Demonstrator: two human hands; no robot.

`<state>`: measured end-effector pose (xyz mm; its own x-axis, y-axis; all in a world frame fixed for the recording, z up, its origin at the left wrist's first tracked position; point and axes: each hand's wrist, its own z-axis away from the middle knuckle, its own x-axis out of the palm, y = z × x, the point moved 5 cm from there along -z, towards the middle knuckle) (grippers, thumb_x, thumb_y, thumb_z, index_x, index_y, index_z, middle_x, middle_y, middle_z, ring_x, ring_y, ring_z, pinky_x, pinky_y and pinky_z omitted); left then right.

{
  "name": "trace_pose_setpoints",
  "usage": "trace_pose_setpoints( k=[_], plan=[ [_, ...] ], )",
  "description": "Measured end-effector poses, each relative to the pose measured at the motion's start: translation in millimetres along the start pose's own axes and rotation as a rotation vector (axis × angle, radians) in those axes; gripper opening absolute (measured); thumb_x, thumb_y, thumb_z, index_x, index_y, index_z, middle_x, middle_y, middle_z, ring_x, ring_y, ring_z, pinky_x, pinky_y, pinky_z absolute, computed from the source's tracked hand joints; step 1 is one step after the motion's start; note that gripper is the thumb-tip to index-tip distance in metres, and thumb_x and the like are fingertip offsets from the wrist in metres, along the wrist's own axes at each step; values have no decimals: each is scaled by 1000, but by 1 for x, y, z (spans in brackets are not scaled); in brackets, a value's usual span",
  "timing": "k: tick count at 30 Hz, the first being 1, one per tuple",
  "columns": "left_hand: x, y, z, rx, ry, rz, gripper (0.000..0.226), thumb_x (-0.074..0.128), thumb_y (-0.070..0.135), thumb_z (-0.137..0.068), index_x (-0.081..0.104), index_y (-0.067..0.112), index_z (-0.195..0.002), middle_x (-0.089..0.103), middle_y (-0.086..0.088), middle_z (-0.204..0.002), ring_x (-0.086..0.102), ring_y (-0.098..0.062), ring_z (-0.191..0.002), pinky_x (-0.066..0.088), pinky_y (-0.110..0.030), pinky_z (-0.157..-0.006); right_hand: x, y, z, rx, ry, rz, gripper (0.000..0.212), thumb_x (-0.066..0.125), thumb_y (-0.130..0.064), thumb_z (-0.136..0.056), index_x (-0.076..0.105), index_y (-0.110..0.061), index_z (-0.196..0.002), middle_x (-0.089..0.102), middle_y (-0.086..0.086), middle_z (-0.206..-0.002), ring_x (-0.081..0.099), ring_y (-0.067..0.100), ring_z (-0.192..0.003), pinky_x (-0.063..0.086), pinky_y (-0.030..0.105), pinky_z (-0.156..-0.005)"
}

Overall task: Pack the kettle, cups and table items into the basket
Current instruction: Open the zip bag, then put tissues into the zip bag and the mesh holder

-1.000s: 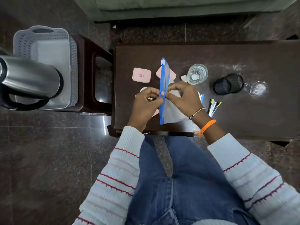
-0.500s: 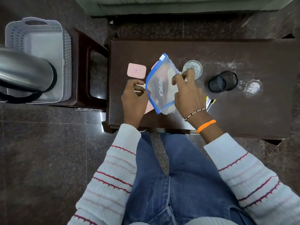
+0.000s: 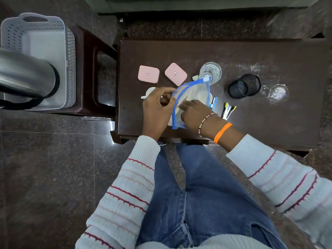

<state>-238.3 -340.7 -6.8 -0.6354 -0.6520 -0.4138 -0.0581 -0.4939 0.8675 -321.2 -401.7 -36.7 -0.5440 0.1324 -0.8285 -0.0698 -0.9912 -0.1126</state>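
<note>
Your left hand (image 3: 158,108) pinched the near edge of the blue-rimmed zip bag (image 3: 192,94), fingers curled round the plastic, so that grip was closed on the bag. Your right hand (image 3: 195,114) lay at the bag's mouth with its fingers reaching inside; they were partly hidden by the plastic, so I cannot tell whether they held anything or simply pressed the bag down. The bag lay tilted on the near left part of the dark counter (image 3: 251,56), over something pale that I cannot make out.

Two pink cases (image 3: 148,74) sat side by side just beyond your hands, the right one (image 3: 175,74) turned at an angle. A clear glass (image 3: 210,72) stood just past the bag's far corner, touching or nearly touching it. Further right stood a black mesh cup (image 3: 244,85), tipped toward you, and near it a second clear glass (image 3: 278,92). A few pens (image 3: 228,110) lay beside your right wrist.

The grey basket (image 3: 45,51) stood on a dark stool (image 3: 97,69) to the left of the counter, well apart from your hands. The steel kettle (image 3: 23,76) loomed at the left edge, in front of the basket.
</note>
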Motion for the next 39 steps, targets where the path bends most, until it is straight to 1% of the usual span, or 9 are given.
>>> trace_pose_setpoints(
  k=[4,7,11,16,21,26,30,35,39],
  plan=[
    [-1,4,1,88,21,-84,19,62,-1,-76,70,6,-92,59,8,-81,56,-5,-65,44,-8,-64,16,0,1,82,-245,-127,30,39,-17,-96,56,-4,-118,58,18,-127,56,36,-116,44,40,-95],
    [1,6,4,114,9,-76,19,62,-1,-77,70,6,-92,57,10,-79,54,-5,-62,44,-10,-62,24,-2,0,110,-296,-158,32,39,-14,-96,53,-3,-122,51,18,-133,52,35,-121,45,42,-97],
    [2,5,8,114,7,-55,20,61,-1,-77,70,8,-92,56,11,-78,51,-3,-59,43,-12,-60,35,-4,-1,139,-340,-169,35,43,-12,-94,48,-2,-127,30,16,-144,41,35,-129,40,46,-102],
    [0,6,10,108,3,-39,17,62,2,-79,70,8,-93,55,16,-77,52,-5,-60,44,-12,-61,34,-3,-5,178,-272,-243,32,42,-13,-95,50,0,-123,26,17,-145,43,35,-125,40,43,-101],
    [-2,6,10,118,-12,-51,16,64,5,-81,69,6,-96,55,21,-78,56,0,-62,44,-7,-60,34,-1,-9,200,-195,-375,36,39,-4,-92,33,4,-127,32,23,-135,54,41,-112,44,48,-91],
    [-1,7,10,123,-35,-59,15,64,5,-82,69,6,-96,56,17,-80,57,-8,-67,50,-15,-63,42,4,-13,247,-148,-433,47,44,-3,-88,27,-1,-131,43,23,-129,49,41,-116,42,48,-92],
    [2,2,12,68,-86,-8,16,64,7,-83,68,9,-98,57,12,-77,58,-10,-66,48,-17,-61,47,7,-20,272,-170,-533,57,47,0,-84,23,-5,-136,49,24,-127,52,42,-115,44,48,-94],
    [8,-9,12,-18,-159,-6,22,60,4,-81,59,16,-98,53,11,-69,50,1,-58,43,-9,-60,41,9,-26,333,-197,-476,33,44,-6,-90,48,1,-122,55,24,-125,54,41,-116,45,45,-95],
    [9,-18,9,-44,-148,-94,14,58,8,-81,51,19,-87,46,10,-62,42,-2,-54,37,-11,-55,16,15,-15,411,88,-471,28,47,-8,-90,60,-10,-114,62,21,-115,58,39,-107,47,40,-86]
  ],
)
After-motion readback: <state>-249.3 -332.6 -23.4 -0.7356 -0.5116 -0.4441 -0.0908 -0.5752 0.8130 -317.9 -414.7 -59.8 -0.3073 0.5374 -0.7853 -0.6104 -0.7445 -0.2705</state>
